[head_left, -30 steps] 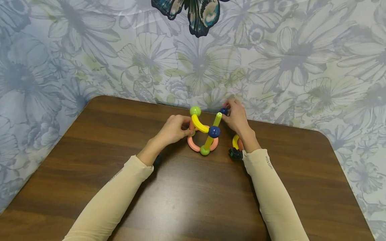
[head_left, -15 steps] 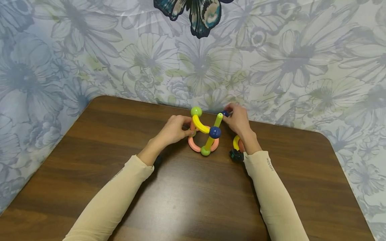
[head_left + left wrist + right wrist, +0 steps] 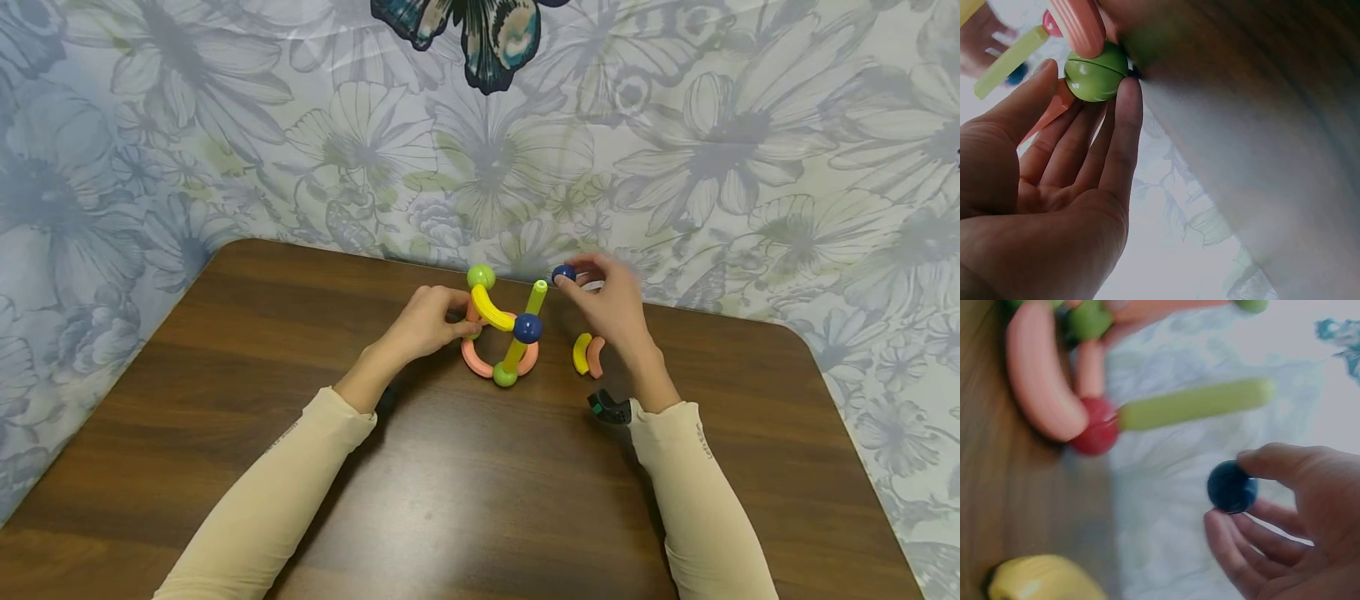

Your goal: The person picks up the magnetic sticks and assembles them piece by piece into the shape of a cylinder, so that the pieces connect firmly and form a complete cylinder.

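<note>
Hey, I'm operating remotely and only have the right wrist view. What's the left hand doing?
Observer: The left hand is holding the toy build, its fingers at a low green ball.
Operator: A yellow curved piece shows at the bottom of my view. Anything beside it?
Observer: Yes, a pink curved piece lies beside it on the table.
Operator: Is the blue ball in the right hand the only one?
Observer: No, a second blue ball is part of the build.

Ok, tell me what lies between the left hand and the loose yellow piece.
In the head view: the toy frame, which the left hand holds, then bare tabletop up to the yellow piece.
</note>
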`<state>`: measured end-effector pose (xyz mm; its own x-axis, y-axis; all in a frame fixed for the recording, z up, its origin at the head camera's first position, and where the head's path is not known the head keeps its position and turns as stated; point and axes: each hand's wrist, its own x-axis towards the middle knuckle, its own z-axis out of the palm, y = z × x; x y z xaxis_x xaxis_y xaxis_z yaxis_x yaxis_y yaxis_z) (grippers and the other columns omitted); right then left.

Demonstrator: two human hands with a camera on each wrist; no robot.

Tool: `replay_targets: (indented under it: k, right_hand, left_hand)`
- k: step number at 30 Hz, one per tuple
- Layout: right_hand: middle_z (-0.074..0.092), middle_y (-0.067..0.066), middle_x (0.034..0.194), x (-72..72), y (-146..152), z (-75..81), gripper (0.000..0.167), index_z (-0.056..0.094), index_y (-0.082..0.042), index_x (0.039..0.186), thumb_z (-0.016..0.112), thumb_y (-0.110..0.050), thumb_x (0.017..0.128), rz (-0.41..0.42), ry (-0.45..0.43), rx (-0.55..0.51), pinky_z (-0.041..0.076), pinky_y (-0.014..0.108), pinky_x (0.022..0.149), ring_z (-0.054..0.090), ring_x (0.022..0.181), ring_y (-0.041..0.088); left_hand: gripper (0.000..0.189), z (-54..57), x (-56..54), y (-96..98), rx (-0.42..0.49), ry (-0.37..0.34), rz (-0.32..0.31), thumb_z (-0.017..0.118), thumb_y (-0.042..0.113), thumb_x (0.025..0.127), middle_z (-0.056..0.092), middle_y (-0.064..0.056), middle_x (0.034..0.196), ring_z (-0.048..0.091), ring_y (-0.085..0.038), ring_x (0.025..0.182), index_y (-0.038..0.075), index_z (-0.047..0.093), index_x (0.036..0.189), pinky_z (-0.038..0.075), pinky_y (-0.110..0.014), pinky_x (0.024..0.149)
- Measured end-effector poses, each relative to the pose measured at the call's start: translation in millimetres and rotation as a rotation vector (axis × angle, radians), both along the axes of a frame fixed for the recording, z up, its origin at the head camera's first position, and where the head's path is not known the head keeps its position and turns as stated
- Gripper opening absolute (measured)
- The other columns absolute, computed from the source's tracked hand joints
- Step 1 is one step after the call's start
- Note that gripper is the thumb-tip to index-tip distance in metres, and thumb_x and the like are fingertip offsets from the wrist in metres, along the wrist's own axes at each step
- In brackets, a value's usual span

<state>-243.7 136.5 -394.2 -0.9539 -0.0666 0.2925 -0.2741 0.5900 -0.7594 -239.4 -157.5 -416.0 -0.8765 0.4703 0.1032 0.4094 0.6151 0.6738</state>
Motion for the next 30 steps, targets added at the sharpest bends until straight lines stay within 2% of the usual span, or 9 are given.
replay_targets:
  k: [3, 7, 14, 20, 27, 30]
  right_hand:
    - [0.075, 0.007, 0.114, 10.3, -4, 14.6, 0.032, 0.074, -0.01, 0.121, 0.081, -0.028, 0.095, 0.015, 0.056, -0.119, 0.055, 0.015, 0.078, 0.068, 0.098, 0.016]
    - [0.075, 0.008, 0.114, 20.5, -12, 26.3, 0.031, 0.075, -0.008, 0.121, 0.082, -0.02, 0.094, 0.096, 0.099, -0.226, 0.058, 0.017, 0.079, 0.068, 0.097, 0.014]
    - [0.074, 0.01, 0.12, 25.7, -18, 27.5, 0.035, 0.073, -0.007, 0.125, 0.082, -0.008, 0.091, 0.228, 0.104, -0.227, 0.06, 0.027, 0.086, 0.07, 0.107, 0.021]
    - [0.073, 0.009, 0.119, 21.4, -15, 22.6, 0.032, 0.073, -0.007, 0.123, 0.081, -0.007, 0.093, 0.283, 0.079, -0.234, 0.059, 0.026, 0.089, 0.069, 0.108, 0.019]
    - [0.072, 0.008, 0.121, 19.6, -14, 22.6, 0.031, 0.072, -0.007, 0.124, 0.08, -0.009, 0.094, 0.333, 0.064, -0.246, 0.059, 0.027, 0.092, 0.068, 0.11, 0.018]
    - [0.072, 0.008, 0.122, 20.2, -14, 22.7, 0.032, 0.072, -0.007, 0.125, 0.08, -0.009, 0.094, 0.333, 0.06, -0.24, 0.059, 0.026, 0.092, 0.067, 0.111, 0.018]
  left_hand:
    - [0.012, 2.1, 0.8, 0.4, 0.01, -0.013, 0.008, 0.084, 0.016, 0.091, 0.081, -0.001, 0.106, 0.071, -0.022, 0.1, 0.012, 0.073, 0.088, 0.051, -0.039, 0.088]
    - [0.012, 2.9, 0.7, 0.8, 0.018, -0.033, 0.021, 0.085, 0.016, 0.09, 0.081, 0.0, 0.106, 0.072, -0.019, 0.102, 0.012, 0.074, 0.087, 0.053, -0.039, 0.089]
    - [0.01, 1.7, -0.8, 1.2, 0.052, -0.058, 0.022, 0.085, 0.014, 0.09, 0.082, 0.0, 0.096, 0.066, -0.016, 0.085, 0.011, 0.076, 0.087, 0.045, -0.032, 0.074]
    - [0.009, 2.3, -1.1, 0.3, 0.065, -0.078, 0.024, 0.085, 0.014, 0.09, 0.082, 0.001, 0.096, 0.068, -0.015, 0.089, 0.01, 0.077, 0.088, 0.047, -0.032, 0.078]
    - [0.013, 0.1, -0.8, -0.9, 0.063, -0.027, 0.031, 0.086, 0.021, 0.09, 0.079, 0.002, 0.091, 0.066, -0.018, 0.088, 0.015, 0.076, 0.085, 0.047, -0.033, 0.079]
    - [0.015, -1.3, -0.9, -1.1, 0.069, 0.009, 0.05, 0.087, 0.026, 0.09, 0.077, 0.001, 0.091, 0.066, -0.02, 0.084, 0.016, 0.076, 0.087, 0.049, -0.032, 0.075]
